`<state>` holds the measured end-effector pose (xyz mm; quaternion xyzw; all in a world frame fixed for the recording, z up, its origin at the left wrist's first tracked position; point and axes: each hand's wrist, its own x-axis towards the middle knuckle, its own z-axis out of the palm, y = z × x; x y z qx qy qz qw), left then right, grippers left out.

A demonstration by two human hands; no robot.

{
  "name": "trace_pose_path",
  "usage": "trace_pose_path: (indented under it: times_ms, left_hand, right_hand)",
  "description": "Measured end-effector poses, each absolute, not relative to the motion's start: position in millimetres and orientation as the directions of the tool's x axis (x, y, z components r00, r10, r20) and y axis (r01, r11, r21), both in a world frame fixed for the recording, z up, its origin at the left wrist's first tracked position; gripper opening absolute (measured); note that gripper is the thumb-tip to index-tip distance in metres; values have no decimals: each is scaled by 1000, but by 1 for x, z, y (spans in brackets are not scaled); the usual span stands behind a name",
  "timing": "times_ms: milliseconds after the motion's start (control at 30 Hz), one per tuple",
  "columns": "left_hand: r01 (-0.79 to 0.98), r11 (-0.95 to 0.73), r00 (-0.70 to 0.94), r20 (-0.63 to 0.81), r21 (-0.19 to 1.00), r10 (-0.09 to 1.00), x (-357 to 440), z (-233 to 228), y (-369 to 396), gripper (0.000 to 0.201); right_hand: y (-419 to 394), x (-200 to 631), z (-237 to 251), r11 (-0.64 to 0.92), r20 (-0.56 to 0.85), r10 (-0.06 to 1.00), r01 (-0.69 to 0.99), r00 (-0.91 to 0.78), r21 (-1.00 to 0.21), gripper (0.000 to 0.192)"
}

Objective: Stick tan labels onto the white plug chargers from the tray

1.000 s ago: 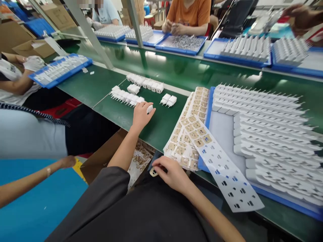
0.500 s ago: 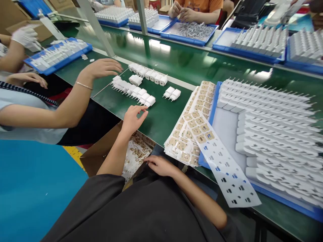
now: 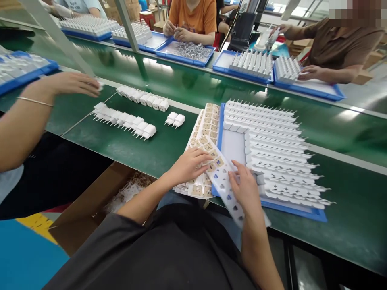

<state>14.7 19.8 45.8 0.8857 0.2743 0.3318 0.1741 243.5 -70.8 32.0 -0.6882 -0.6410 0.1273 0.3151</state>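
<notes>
Down at the bench edge, left hand [image 3: 189,165] flat on the stacked label sheets [image 3: 205,133], fingers spread, probably steadying them; right hand [image 3: 246,187] resting open on the peeled backing strip [image 3: 225,183], beside the blue tray [image 3: 314,213] of white plug adapters [image 3: 272,141], pinching nothing visible.

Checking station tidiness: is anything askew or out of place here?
Yes. The peeled white backing strip under the right hand juts past the green table's front edge, and the label sheets under the left hand are fanned unevenly.
</notes>
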Motion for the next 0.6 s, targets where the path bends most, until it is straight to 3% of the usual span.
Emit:
trace_pose_path:
  times_ms: [167,300,467,600]
  left_hand:
    - [408,-815,708,422,411,567,28,32,26,33]
    - [475,-801,746,317,364,586,32,18,25,43]
    - [502,-794,741,302,343,599,39,14,15,46]
    - [515,-791,737,301,329,605,42,16,9,47]
  right_hand:
    - [-79,243,33,32,141,985,704,97,-710,36]
    - [-79,234,36,63,174,981,725,79,-686,31]
    - [-72,228,31,88,241,967,782,80,-617,32]
    - [-67,228,27,47,196,975,775,101,-630,31]
